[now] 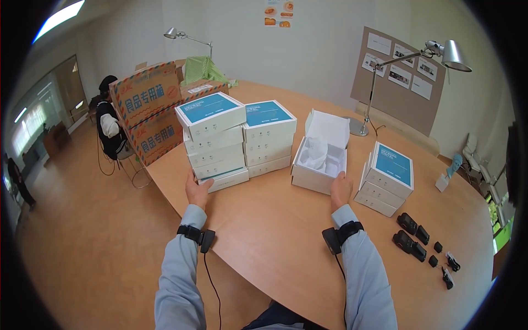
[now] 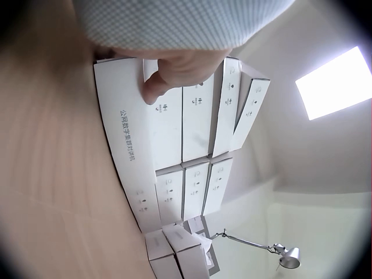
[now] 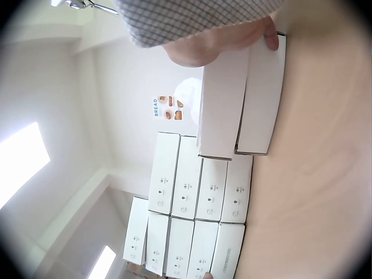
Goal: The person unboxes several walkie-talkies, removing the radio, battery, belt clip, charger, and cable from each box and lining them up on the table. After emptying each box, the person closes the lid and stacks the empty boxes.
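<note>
My left hand [image 1: 197,191] is at the lower left corner of a stack of white boxes [image 1: 215,146] with blue tops. Its thumb [image 2: 152,90] lies against the front of the lower boxes; the other fingers are largely hidden along the side. The stack's top box [image 1: 212,114] sits askew. A second stack [image 1: 268,137] stands close on its right. My right hand [image 1: 341,191] touches the front right corner of an open white box [image 1: 311,176], its lid raised, with a crumpled translucent bag [image 1: 315,154] inside. Another box [image 3: 260,104] lies under the open one.
A shorter stack of boxes [image 1: 383,179] stands to the right. In front of it lie several black devices [image 1: 407,223], small black blocks and coiled cables [image 1: 452,262]. A desk lamp [image 1: 360,127] stands behind. Large cartons [image 1: 148,99] and a seated person [image 1: 110,124] are at left.
</note>
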{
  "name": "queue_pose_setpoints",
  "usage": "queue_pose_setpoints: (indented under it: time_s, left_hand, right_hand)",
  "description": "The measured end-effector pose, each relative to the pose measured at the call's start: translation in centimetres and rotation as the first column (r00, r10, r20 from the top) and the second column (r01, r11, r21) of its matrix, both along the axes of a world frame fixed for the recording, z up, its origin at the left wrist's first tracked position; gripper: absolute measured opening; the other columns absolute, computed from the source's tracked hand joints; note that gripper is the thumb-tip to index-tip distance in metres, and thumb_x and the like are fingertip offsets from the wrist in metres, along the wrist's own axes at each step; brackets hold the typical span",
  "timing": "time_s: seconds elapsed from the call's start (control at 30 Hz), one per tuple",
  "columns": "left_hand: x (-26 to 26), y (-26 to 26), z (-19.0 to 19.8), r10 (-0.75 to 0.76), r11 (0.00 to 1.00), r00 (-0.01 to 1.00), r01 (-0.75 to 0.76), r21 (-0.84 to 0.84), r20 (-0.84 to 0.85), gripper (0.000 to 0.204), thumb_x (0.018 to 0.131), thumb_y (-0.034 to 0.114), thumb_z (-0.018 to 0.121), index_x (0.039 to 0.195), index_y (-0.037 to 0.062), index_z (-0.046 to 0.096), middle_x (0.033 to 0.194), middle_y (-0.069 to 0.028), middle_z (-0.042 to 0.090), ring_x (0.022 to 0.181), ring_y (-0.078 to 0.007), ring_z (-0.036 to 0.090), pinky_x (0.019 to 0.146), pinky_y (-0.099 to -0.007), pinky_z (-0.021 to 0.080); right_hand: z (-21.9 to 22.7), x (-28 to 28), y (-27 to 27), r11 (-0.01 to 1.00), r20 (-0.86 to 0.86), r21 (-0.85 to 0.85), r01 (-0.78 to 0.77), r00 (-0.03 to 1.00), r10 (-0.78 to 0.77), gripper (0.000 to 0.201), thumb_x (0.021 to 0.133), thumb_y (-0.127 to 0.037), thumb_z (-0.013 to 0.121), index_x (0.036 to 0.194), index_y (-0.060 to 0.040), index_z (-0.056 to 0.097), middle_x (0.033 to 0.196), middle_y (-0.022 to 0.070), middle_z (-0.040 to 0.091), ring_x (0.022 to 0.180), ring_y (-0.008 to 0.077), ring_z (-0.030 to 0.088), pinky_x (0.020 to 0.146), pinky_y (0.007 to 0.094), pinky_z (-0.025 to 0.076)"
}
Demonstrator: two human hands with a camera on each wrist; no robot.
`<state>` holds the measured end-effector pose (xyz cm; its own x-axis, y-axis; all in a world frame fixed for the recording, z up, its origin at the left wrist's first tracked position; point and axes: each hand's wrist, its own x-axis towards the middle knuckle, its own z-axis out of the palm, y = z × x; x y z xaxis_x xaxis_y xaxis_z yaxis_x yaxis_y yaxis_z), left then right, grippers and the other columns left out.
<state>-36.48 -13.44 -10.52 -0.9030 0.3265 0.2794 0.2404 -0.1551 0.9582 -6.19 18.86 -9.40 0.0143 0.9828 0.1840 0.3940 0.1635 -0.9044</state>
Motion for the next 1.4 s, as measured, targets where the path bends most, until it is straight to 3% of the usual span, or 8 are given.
queue_pose_setpoints:
  time_s: [0.37, 0.47, 0.67, 0.87, 1.07, 1.17, 1.23, 1.4]
  left_hand:
    - [0.3, -0.3, -1.2, 0.120, 0.990, 0.986, -0.127, -0.062, -0.118, 0.071, 0.084, -0.012, 0.071, 0.150, -0.0049, 0.046, 0.132, -0.0154, 0.069, 0.115, -0.0227, 0.069, 0.100, -0.0318, 0.054]
    - [0.1, -0.3, -1.8, 0.110, 0.994, 0.984, -0.110, 0.009, -0.143, 0.072, 0.083, -0.011, 0.072, 0.150, -0.0052, 0.046, 0.131, -0.0161, 0.069, 0.115, -0.0227, 0.069, 0.099, -0.0320, 0.055]
    - [1.1, -0.8, -0.6, 0.080, 0.990, 0.986, -0.096, -0.108, -0.149, 0.084, 0.080, -0.013, 0.073, 0.155, -0.0053, 0.036, 0.140, -0.0180, 0.062, 0.121, -0.0253, 0.065, 0.100, -0.0327, 0.055]
    - [-1.7, -1.5, -2.8, -0.028, 0.996, 0.997, 0.022, -0.086, -0.067, 0.089, 0.077, -0.016, 0.069, 0.157, -0.0051, 0.030, 0.151, -0.0183, 0.051, 0.128, -0.0278, 0.060, 0.102, -0.0356, 0.054]
    - [-2.0, -4.3, -0.9, -0.110, 0.993, 0.986, 0.114, -0.022, 0.124, 0.093, 0.076, -0.018, 0.064, 0.160, -0.0008, 0.027, 0.154, -0.0198, 0.045, 0.124, -0.0324, 0.061, 0.100, -0.0373, 0.055]
    - [-3.3, -5.8, 0.8, -0.139, 0.985, 0.942, 0.101, 0.137, 0.306, 0.087, 0.083, -0.008, 0.065, 0.161, 0.0019, 0.027, 0.156, -0.0208, 0.042, 0.123, -0.0350, 0.060, 0.101, -0.0429, 0.053]
    - [-5.2, -5.9, 1.8, -0.109, 0.983, 0.943, 0.057, 0.172, 0.315, 0.076, 0.093, 0.008, 0.063, 0.160, 0.0025, 0.028, 0.158, -0.0204, 0.038, 0.126, -0.0369, 0.055, 0.102, -0.0472, 0.050]
    - [-9.5, -3.9, 1.9, -0.131, 0.979, 0.911, 0.055, 0.199, 0.392, 0.070, 0.100, 0.030, 0.062, 0.158, 0.0049, 0.032, 0.160, -0.0162, 0.035, 0.136, -0.0400, 0.045, 0.105, -0.0509, 0.046]
  right_hand:
    - [1.7, -1.0, -0.3, 0.995, -0.056, -0.046, 0.084, 0.995, -0.086, 0.058, 0.100, -0.037, 0.039, 0.105, 0.0135, 0.067, 0.119, 0.0372, 0.065, 0.113, 0.0528, 0.062, 0.100, 0.0541, 0.047]
    - [1.7, -0.8, 0.2, 0.998, -0.015, -0.030, 0.060, 0.998, -0.061, 0.059, 0.100, -0.038, 0.039, 0.106, 0.0146, 0.066, 0.119, 0.0376, 0.065, 0.113, 0.0526, 0.062, 0.100, 0.0542, 0.047]
    - [2.6, 0.3, -1.1, 0.999, -0.047, 0.002, -0.048, 0.998, 0.048, 0.060, 0.101, -0.040, 0.044, 0.110, 0.0154, 0.065, 0.117, 0.0368, 0.066, 0.112, 0.0487, 0.064, 0.097, 0.0505, 0.048]
    - [1.5, 2.5, -1.5, 0.986, -0.189, -0.066, -0.156, 0.972, 0.142, 0.061, 0.104, -0.044, 0.049, 0.113, 0.0137, 0.065, 0.120, 0.0315, 0.065, 0.116, 0.0422, 0.061, 0.100, 0.0451, 0.045]
    - [0.9, 5.0, -4.6, 0.976, -0.018, 0.074, -0.204, 0.978, 0.206, 0.056, 0.103, -0.039, 0.052, 0.127, 0.0115, 0.059, 0.123, 0.0261, 0.063, 0.110, 0.0364, 0.060, 0.102, 0.0423, 0.044]
    - [1.1, 4.4, -6.9, 0.960, -0.110, 0.233, -0.156, 0.977, 0.185, 0.050, 0.101, -0.031, 0.056, 0.130, 0.0095, 0.057, 0.124, 0.0221, 0.063, 0.109, 0.0321, 0.061, 0.101, 0.0419, 0.046]
    - [2.2, 3.3, -8.8, 0.937, -0.211, 0.216, -0.276, 0.924, 0.321, 0.044, 0.098, -0.022, 0.060, 0.131, 0.0074, 0.059, 0.120, 0.0166, 0.066, 0.106, 0.0237, 0.063, 0.090, 0.0367, 0.052]
    - [3.0, -1.5, -12.9, 0.785, -0.309, 0.000, -0.620, 0.747, 0.589, 0.041, 0.097, -0.016, 0.062, 0.130, 0.0066, 0.060, 0.109, 0.0105, 0.070, 0.089, 0.0147, 0.067, 0.071, 0.0280, 0.054]
